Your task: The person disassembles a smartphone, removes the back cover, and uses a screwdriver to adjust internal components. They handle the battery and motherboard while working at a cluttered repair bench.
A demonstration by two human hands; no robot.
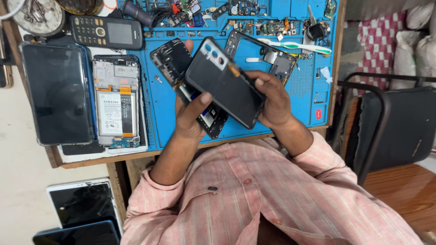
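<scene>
Over the blue mat (163, 122) on the surface, the left hand (193, 115) grips an opened phone (181, 77) from beneath, thumb pressed on a black back cover (225, 81). The right hand (272, 100) clasps that cover's lower edge, tilting it above the phone. Another opened phone (117, 102) lies flat to the left, beside a dark tablet (56, 93).

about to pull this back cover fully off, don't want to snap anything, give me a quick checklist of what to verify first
1. Left hand grips the opened black phone body: ok.
2. Right hand holds the black plastic back cover: ok.
3. Cover lifted clear at the camera end: ok.
4. Cover free at the lower end: cannot tell, hidden by fingers.
5. Cable or adhesive between cover and body: cannot tell.
6. Bare spot on the blue repair mat beside the hands: ok.
</scene>
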